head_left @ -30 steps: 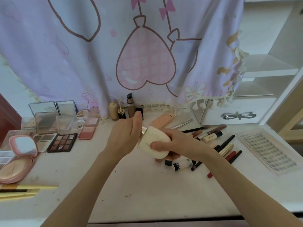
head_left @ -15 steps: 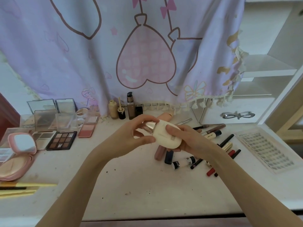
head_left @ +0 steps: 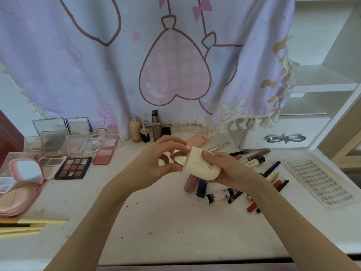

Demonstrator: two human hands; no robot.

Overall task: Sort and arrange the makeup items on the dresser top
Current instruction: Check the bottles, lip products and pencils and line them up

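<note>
Both hands grip cream compact [head_left: 202,166] above tabletop [head_left: 175,227]: right hand [head_left: 227,171] cradles base, left hand [head_left: 156,163] pinches its lid edge.

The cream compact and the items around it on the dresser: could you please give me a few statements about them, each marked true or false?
1. Both hands hold the cream compact above the dresser top. True: the right hand grips it and the left hand pinches its end.
2. The pink compact at the left lies shut. False: its lid stands open.
3. The brown eyeshadow palette lies left of the hands. True.
4. The foundation bottle with the pump lies on its side. False: it stands upright at the curtain.
5. The pencils and lip tubes stand in a cup. False: they lie loose on the dresser top.
</note>
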